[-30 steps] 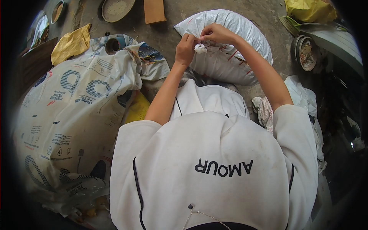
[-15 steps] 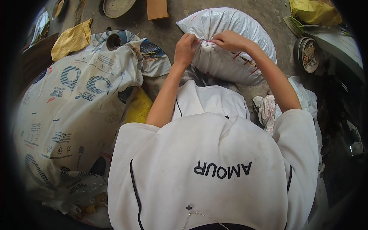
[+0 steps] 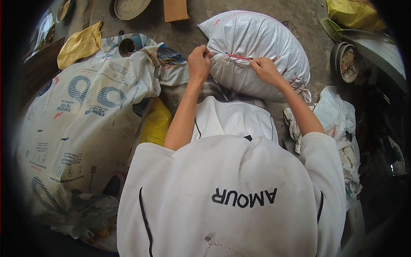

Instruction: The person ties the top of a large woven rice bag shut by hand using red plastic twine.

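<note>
A bulging white woven sack (image 3: 261, 38) lies on the floor in front of my knees, its near edge gathered into folds. Red string (image 3: 237, 56) stretches along that edge between my two hands, and more red stitches show toward the right end. At the sack's left corner, my left hand (image 3: 200, 62) is closed in a pinch on the gathered edge. My right hand (image 3: 264, 70) pinches the red string near the middle of the edge, its fingers against the sack. Whether a needle is in those fingers I cannot make out.
A large printed plastic sack (image 3: 85, 115) fills the left side, with a tape roll (image 3: 127, 46) and loose strings on top. Crumpled white bags (image 3: 334, 115) lie right. Beyond are stacked basins (image 3: 347, 64), a green broom (image 3: 332, 30) and a brown block (image 3: 176, 10).
My hands have moved apart and nearer to me, drawing a longer length of red string along the edge. The gap at the sack's right side no longer shows.
</note>
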`<control>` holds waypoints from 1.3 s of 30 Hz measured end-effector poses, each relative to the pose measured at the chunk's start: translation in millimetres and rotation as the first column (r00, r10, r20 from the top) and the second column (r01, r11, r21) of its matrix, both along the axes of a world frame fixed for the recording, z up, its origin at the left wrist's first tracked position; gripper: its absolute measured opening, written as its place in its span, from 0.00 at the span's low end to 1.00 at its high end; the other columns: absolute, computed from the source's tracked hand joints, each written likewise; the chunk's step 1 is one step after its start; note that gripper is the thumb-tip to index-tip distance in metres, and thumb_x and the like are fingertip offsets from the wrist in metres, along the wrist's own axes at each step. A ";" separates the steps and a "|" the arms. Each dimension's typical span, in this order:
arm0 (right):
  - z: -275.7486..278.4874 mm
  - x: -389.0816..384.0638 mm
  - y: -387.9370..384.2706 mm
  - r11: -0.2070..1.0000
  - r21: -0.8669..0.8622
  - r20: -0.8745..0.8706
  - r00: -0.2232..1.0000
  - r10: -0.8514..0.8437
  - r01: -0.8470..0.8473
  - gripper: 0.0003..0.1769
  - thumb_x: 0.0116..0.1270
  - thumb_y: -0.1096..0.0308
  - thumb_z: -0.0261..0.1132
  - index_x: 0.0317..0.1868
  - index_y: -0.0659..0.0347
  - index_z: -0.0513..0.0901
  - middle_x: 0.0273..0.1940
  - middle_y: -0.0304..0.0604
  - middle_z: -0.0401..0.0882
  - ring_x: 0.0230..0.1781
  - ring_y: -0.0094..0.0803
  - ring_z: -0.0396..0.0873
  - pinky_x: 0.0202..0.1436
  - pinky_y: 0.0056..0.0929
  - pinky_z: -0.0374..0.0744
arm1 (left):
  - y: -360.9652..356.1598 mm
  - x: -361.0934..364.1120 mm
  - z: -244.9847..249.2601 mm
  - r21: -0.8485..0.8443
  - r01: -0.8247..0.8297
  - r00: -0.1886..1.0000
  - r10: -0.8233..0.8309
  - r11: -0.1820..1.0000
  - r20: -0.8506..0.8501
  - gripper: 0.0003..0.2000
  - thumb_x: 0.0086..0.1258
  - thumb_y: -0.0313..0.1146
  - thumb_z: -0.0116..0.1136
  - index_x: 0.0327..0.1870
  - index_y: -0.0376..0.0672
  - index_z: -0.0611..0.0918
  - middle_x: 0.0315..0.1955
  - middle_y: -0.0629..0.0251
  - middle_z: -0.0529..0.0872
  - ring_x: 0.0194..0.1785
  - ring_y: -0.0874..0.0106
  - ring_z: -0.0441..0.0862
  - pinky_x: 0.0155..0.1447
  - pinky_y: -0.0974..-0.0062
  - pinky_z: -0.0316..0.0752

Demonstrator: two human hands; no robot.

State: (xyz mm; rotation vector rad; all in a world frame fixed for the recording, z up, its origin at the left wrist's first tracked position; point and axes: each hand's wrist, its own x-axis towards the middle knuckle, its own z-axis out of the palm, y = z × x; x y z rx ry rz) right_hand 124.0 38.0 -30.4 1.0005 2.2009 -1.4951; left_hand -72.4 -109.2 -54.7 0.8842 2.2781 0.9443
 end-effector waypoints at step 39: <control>-24.1 -23.0 -50.6 0.773 -0.157 -0.417 0.669 -0.616 0.614 0.20 0.73 0.60 0.53 0.25 0.65 0.74 0.14 0.37 0.65 0.17 0.20 0.62 0.22 0.27 0.64 | -19.8 4.5 -34.6 -0.117 -0.370 0.191 0.198 0.922 0.961 0.10 0.75 0.40 0.47 0.34 0.45 0.72 0.22 0.73 0.71 0.25 0.78 0.70 0.29 0.82 0.67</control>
